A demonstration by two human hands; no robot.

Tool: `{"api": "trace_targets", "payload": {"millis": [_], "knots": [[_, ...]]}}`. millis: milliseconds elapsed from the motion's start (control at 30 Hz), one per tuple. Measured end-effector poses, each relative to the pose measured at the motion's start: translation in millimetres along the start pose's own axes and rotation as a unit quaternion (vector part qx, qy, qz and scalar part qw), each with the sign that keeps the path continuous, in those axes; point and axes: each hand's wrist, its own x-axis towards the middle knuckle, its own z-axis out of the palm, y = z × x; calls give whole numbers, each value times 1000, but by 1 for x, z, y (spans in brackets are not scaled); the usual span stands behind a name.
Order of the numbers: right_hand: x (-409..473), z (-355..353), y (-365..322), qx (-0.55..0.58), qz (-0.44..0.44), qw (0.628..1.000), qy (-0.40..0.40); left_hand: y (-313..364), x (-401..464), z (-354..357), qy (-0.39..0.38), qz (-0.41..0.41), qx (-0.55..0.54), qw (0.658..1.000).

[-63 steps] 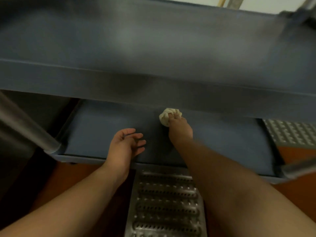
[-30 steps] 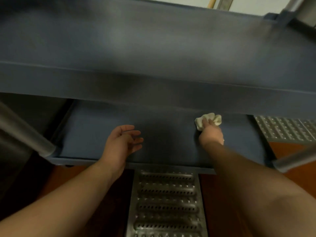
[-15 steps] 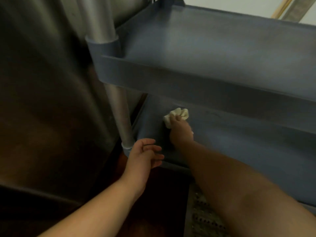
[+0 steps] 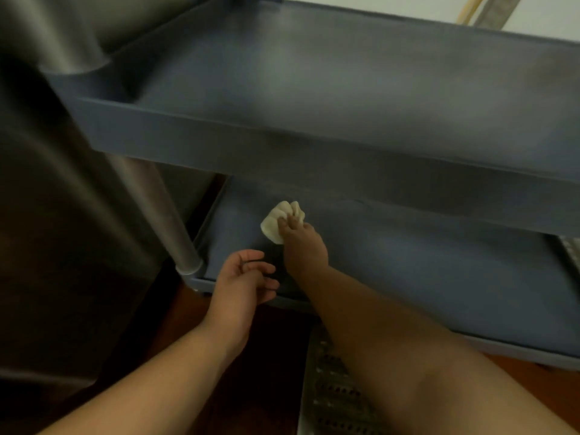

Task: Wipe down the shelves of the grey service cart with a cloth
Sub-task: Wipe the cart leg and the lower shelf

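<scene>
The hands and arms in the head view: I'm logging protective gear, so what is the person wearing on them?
Nothing shows. The left hand and right hand are bare, without gloves, and both forearms are bare to the frame's edge, with no sleeve, watch or bracelet visible. The dim, blurred picture cannot settle rings.

The grey upper shelf (image 4: 345, 89) is motion-blurred and hides the far part of the grey lower shelf (image 4: 423, 271). The right hand (image 4: 303, 246) covers part of the crumpled pale cloth (image 4: 279, 219). The perforated metal floor grate (image 4: 332, 397) runs off the near edge, partly behind the right forearm.
</scene>
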Motion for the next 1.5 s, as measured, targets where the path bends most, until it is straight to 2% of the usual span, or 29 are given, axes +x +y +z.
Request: {"api": "trace_targets", "payload": {"millis": [100,233,400,500,667,833,1033,1233,1367,1500], "knots": [[-28,-16,66,-20,63,998,-19,-7,-6,31,-16,0,9,1000],[-76,-51,165,-28,193,978,-75,-22,-15,91,-44,0,10,999],[-161,-80,295,-70,254,964,-15,-49,-32,178,-115,-8,24,993],[-207,-98,364,-90,307,947,-18,-71,-42,221,-144,-16,41,989],[-246,-111,417,-105,357,928,-13,-93,-61,268,-175,-22,50,983],[-248,-110,419,-58,376,925,11,-95,-64,277,-180,-22,59,982],[-243,-111,392,5,396,918,33,-82,-58,236,-158,-36,65,985],[-221,-99,314,56,434,899,20,-68,-48,188,-150,-48,68,985],[-199,-85,245,86,411,908,-1,-46,-41,147,-140,-22,64,988],[-172,-70,174,69,366,928,-12,-25,-32,102,-110,-8,53,992]]}}
